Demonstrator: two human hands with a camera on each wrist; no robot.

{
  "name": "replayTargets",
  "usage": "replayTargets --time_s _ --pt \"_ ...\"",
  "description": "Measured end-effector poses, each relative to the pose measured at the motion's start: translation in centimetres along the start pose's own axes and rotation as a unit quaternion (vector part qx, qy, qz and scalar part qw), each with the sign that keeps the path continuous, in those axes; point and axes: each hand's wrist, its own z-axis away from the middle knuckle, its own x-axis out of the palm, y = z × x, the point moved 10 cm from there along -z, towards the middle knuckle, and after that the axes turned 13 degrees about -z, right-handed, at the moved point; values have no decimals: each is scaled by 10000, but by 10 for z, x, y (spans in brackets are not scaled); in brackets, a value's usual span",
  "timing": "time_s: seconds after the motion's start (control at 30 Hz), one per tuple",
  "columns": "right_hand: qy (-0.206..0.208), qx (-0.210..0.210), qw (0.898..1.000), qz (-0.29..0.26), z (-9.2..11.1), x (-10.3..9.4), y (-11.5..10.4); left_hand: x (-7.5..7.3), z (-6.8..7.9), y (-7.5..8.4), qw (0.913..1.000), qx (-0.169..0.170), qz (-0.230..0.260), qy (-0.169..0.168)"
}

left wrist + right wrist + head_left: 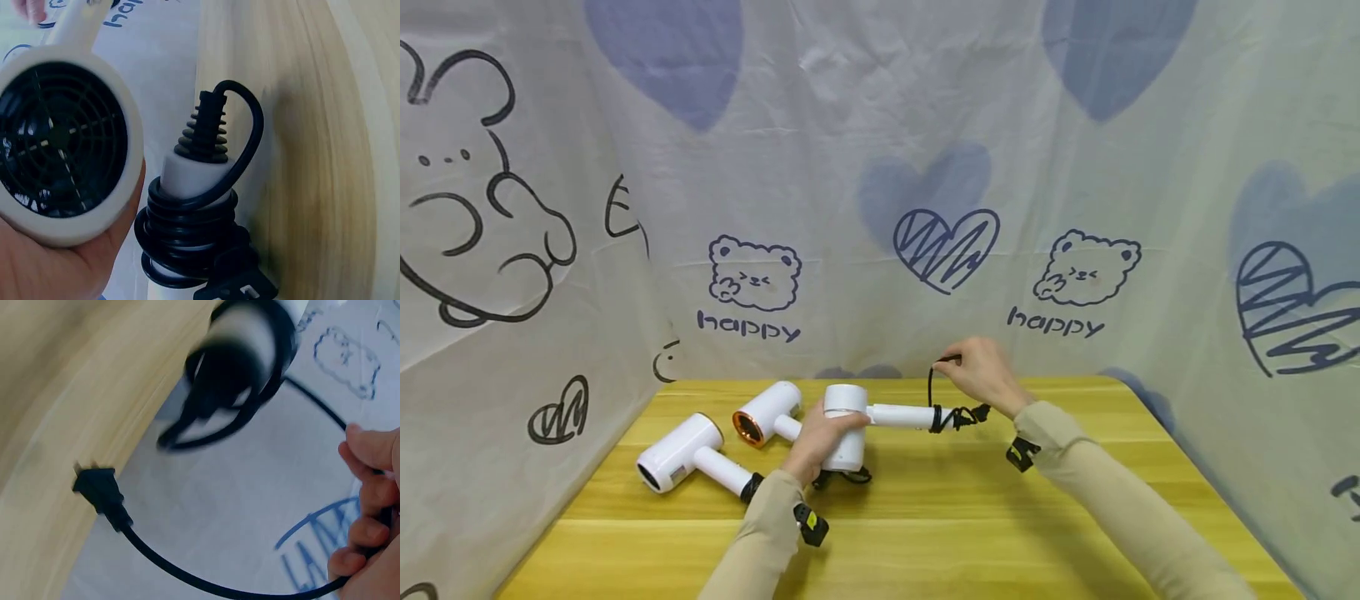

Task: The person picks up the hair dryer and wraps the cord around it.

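Note:
My left hand grips the barrel of a white hair dryer above the table, its handle pointing right. In the left wrist view the dark intake grille faces the camera, with the palm and fingers under the rim. Black power cord is looped round the handle's end, and a stretch rises from there to my right hand. The right wrist view shows the thumb and curled fingers holding this cord. Its two-prong plug hangs free on a length beyond the fingers.
Two more white hair dryers lie on the left of the wooden table: one in front, one behind with a copper-coloured nozzle ring. Another cord-wrapped handle shows in the left wrist view. Printed cloth encloses the table's back and sides.

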Motion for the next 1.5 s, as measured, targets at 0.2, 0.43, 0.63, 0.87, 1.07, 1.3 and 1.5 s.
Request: replayTargets --time_s 0.2,0.43,0.63,0.87,1.07,1.3,1.5 --pt "343 -104 9993 -57 2 -3 -15 -14 -3 5 9961 -8 -44 885" --pt "630 -527 9964 230 10 3 -24 -27 1 15 9843 -142 44 1759" --pt "692 -916 9930 277 23 17 -30 -31 2 8 9779 -531 643 1918" --pt "249 -1863 9802 620 42 39 -30 -30 2 -2 9671 -747 1510 1905" --pt "82 -2175 9707 1018 54 48 -18 -25 -1 -6 9619 -788 1917 1782" --pt "-438 -1777 9828 246 59 61 6 -19 -2 -13 9565 -943 2274 1563" --pt "-817 -1093 9885 -646 57 65 34 -13 -3 -12 9508 -1082 2563 1363"
